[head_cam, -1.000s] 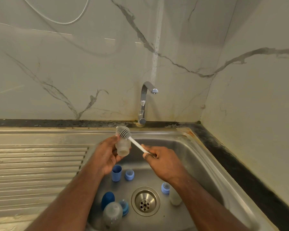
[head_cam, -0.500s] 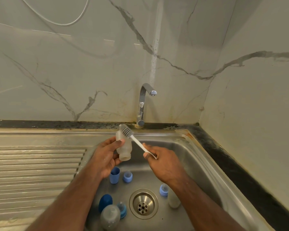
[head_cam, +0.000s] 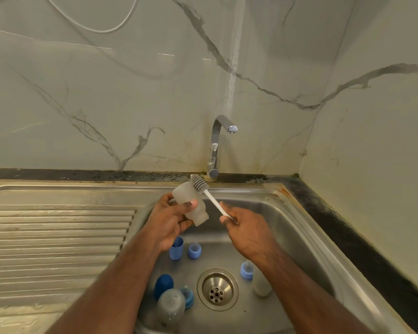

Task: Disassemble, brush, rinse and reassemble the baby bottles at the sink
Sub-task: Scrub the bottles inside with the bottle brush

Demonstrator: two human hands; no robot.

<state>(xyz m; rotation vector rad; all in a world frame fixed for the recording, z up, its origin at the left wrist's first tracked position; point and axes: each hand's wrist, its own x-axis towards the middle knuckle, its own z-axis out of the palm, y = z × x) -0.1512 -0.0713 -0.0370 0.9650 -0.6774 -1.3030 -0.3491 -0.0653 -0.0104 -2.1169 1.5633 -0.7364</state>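
My left hand (head_cam: 170,220) grips a frosted, capless bottle body (head_cam: 191,203) above the sink, tilted with its threaded neck pointing down to the right. My right hand (head_cam: 245,229) pinches the white handle of a bottle brush (head_cam: 199,184). The brush's grey ribbed head lies against the bottle's upper end, outside it. In the basin (head_cam: 297,239) lie a blue cap (head_cam: 176,248), a blue collar with teat (head_cam: 194,250), another blue collar (head_cam: 246,270), a dark blue cap (head_cam: 163,285), a second bottle (head_cam: 171,307) and a third bottle (head_cam: 262,285) partly behind my right forearm.
A chrome tap (head_cam: 217,143) stands at the back edge, no water running. The drain strainer (head_cam: 217,289) sits mid-basin. A ribbed steel drainboard (head_cam: 56,239) extends left. Marble walls close the back and right; a black counter strip (head_cam: 348,239) runs along the right.
My left hand has tipped the bottle from near upright to slanted, neck to the lower right. The brush head has shifted slightly right along the bottle's upper end.
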